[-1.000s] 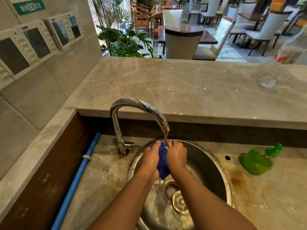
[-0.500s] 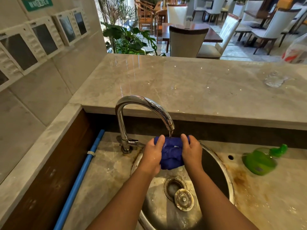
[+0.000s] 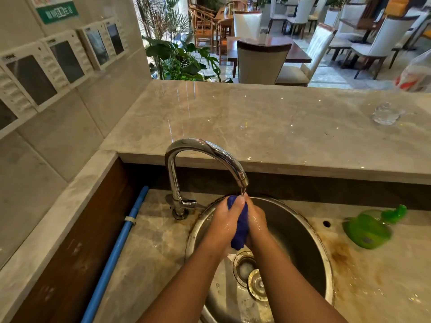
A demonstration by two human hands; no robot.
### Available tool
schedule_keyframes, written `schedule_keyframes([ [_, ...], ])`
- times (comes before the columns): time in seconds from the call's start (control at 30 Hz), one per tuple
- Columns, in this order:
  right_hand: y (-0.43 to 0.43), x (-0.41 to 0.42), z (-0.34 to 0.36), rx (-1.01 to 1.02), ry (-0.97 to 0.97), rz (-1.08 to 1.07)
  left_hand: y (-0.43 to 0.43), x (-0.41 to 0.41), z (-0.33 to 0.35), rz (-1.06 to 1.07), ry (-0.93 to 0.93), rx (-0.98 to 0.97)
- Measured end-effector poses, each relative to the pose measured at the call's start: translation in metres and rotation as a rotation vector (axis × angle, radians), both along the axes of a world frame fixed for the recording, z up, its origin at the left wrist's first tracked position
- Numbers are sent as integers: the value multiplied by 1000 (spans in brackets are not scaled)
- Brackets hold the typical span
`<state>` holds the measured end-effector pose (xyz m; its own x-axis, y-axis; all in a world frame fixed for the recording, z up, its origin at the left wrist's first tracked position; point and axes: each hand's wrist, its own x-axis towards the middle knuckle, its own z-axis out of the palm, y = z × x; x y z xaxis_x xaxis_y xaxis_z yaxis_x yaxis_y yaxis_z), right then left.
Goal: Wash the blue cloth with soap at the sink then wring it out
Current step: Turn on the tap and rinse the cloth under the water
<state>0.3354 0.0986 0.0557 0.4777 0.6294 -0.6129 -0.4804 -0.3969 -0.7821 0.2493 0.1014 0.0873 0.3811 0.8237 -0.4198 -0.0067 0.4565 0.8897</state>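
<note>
Spread before, blue cloth (image 3: 240,226) now bunched between left hand (image 3: 225,223), right hand (image 3: 256,220), seemingly under water

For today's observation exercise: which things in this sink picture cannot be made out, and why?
- Blue cloth: mostly hidden between the left hand and right hand.
- Soap on it: cannot tell.
- Plastic bag: cut off by the right edge.
- Wall sign: lettering too small to read.
</note>
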Motion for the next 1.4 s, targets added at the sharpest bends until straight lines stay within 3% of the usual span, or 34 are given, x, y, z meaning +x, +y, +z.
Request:
schedule_keyframes([
  [0.2,-7,8,-4,111,297,89,19,-23,-3,105,-273,-171],
  [0.37,-13,10,-7,103,348,158,33,-29,0,-31,-250,-155],
  [0.5,-5,21,11,94,135,71,40,-31,-11,94,-212,-150],
  [0.63,-8,9,34,237,-413,79,37,-13,-23,166,-73,-221],
  [0.77,-19,-13,43,379,-612,117,40,12,-17,185,-15,-301],
  [0.97,-22,-9,26,283,-831,127,34,18,-17,172,-85,-299],
  [1.17,-18,-21,21,245,-912,45,8,12,0,137,-353,-338],
  [1.4,-11,-17,16,248,-883,63,6,14,0,163,-245,-212],
])
